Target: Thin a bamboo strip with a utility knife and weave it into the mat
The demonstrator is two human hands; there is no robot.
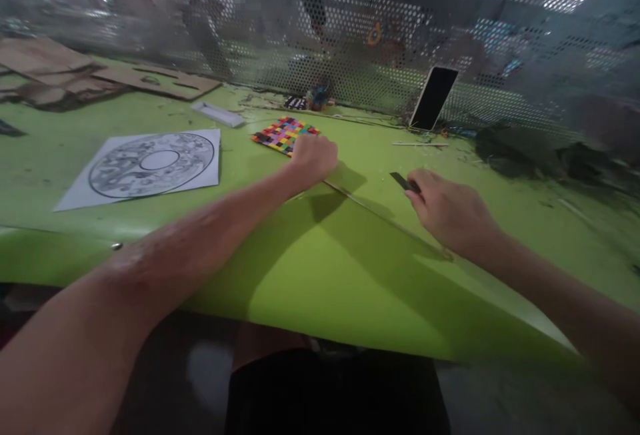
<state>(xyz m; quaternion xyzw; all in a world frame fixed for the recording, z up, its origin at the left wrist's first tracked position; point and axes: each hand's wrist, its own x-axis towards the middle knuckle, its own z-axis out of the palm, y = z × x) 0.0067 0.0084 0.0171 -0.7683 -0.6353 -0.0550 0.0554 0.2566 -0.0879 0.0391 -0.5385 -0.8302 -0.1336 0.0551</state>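
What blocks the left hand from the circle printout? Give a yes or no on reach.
Likely yes: the left hand sits close to the printout, only bare green tabletop between them. The right hand grips a dark blade.

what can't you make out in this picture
Head view, dark tool: mostly covered by the right hand, kind unclear.
Head view, thin strip: far end under the left hand; gripped or pressed, unclear.
Head view, behind the mesh screen: blurred.

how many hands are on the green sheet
2. The left hand rests on the far end of a ruler, beside the coloured mat; the right hand holds a dark blade to its right.
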